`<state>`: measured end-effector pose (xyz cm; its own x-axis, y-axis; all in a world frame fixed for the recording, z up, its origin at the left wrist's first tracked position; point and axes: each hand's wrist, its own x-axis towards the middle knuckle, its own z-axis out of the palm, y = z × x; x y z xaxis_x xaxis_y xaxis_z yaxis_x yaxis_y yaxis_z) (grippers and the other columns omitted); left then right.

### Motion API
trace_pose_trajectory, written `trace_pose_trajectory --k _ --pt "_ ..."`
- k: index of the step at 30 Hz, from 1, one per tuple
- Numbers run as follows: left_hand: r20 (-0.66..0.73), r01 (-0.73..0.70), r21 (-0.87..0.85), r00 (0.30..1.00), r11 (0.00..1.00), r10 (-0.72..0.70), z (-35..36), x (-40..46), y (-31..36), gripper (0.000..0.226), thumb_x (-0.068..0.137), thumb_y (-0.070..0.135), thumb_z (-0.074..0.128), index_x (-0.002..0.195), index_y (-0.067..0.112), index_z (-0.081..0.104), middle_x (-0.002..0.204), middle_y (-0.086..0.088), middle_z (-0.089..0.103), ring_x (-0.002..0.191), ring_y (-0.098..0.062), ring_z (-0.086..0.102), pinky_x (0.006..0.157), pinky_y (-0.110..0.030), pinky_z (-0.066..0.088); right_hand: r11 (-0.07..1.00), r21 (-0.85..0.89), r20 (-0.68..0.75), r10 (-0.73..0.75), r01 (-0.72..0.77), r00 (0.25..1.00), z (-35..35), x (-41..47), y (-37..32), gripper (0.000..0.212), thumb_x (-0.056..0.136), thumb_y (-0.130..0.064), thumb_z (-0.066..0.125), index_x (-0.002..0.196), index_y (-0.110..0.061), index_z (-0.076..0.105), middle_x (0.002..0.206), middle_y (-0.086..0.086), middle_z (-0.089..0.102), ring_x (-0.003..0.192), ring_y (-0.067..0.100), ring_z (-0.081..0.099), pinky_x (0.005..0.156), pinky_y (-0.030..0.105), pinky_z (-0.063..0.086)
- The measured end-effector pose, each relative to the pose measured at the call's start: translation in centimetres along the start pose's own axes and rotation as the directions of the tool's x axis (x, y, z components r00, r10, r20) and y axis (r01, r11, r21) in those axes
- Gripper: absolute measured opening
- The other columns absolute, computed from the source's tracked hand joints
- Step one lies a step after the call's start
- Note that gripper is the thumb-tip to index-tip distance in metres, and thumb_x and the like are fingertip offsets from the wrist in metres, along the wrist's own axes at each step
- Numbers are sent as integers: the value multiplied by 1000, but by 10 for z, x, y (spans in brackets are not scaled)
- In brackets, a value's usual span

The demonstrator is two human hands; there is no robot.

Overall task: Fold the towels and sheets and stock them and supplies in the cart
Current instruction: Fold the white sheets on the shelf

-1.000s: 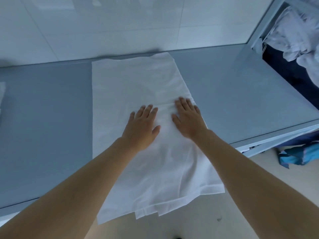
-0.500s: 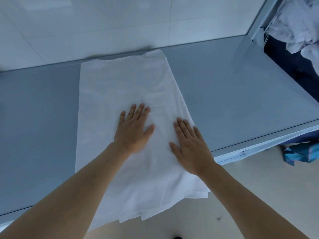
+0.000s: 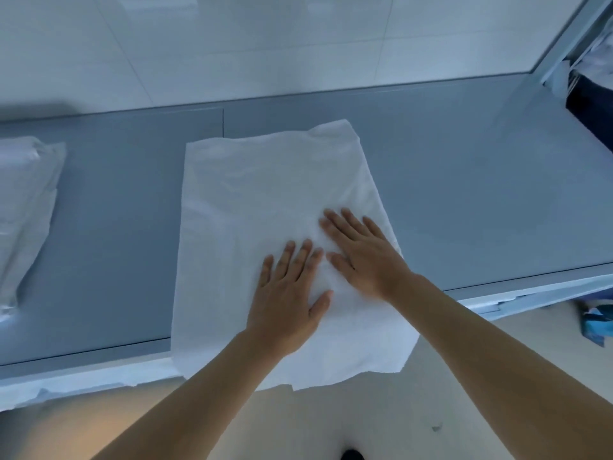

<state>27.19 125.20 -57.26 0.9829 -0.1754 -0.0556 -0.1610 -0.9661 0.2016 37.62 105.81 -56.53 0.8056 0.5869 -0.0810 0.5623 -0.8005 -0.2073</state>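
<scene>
I see left hand (image 3: 288, 295) and right hand (image 3: 364, 257) spread flat on white sheet (image 3: 265, 194) — frame center, grey table (image 3: 464, 194).

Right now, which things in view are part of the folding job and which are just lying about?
In the job:
- white sheet, flat on the grey table, near end overhanging
- left hand and right hand, pressing it flat
- folded white linen, at left

Lying about:
- blue cloth on the floor, at right
</scene>
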Motion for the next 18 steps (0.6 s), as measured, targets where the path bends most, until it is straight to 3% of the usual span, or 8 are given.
trace_pose_trajectory --k 5,10,18 --pt "-50 -46 -49 998 998 43 -9 -24 -41 71 103 60 27 163 21 23 171 2 20 157 -19 21 123 -45 27 999 -15 -23 -50 50 998 12 -18 -11 65 108 -54 20 165 -31 0 172 -14 -6 158 11 -9 129 42 6" --pt "-12 74 -17 997 997 -74 -15 -33 -83 77 100 66 17 165 25 9 174 5 -2 160 -20 -4 129 -48 7 999 -8 -31 -34 33 999 12 -25 -23 64 109 -51 24 165 -31 3 172 -16 -6 158 10 -9 129 44 9" --pt "-49 23 -14 999 1000 -23 -6 -84 -69 74 104 63 22 166 23 10 174 2 1 160 -23 1 126 -54 17 999 -8 -67 -39 38 997 22 -74 -48 68 107 -54 27 166 -27 6 173 -11 -2 159 15 -1 126 46 18"
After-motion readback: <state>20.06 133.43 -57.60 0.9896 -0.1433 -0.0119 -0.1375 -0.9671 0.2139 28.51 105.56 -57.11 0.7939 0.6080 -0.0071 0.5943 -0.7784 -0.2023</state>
